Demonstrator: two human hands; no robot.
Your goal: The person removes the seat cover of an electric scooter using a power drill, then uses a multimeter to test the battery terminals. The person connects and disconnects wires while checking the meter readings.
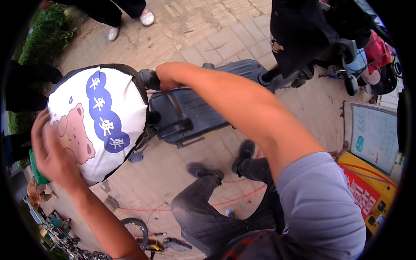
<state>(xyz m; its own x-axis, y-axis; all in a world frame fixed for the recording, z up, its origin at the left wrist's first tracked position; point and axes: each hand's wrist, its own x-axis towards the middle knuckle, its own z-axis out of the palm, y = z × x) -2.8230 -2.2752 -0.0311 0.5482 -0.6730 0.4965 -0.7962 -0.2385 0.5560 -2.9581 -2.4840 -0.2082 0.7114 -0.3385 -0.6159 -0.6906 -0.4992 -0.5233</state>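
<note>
A round scooter seat wears a white fabric cover (115, 84) with a cartoon bear and blue patches bearing white characters. My left hand (54, 149) is at the cover's left edge, slightly blurred, its fingers stretched out and apart with nothing seen in them. Across the scooter reaches my right arm, and my right hand (167, 76) is beside the seat's front right edge, next to a dark rounded part (149, 79). Its fingers are hidden, so I cannot tell what they touch. The scooter's dark grey footboard (208, 102) extends to the right of the seat.
Handlebars with a black cloth cover (299, 39) rise at the upper right. A signboard (372, 130) and a yellow machine (377, 195) stand at the right. A bicycle wheel (136, 229) and red cable (225, 203) lie below. A bystander's shoes (146, 17) show at the top.
</note>
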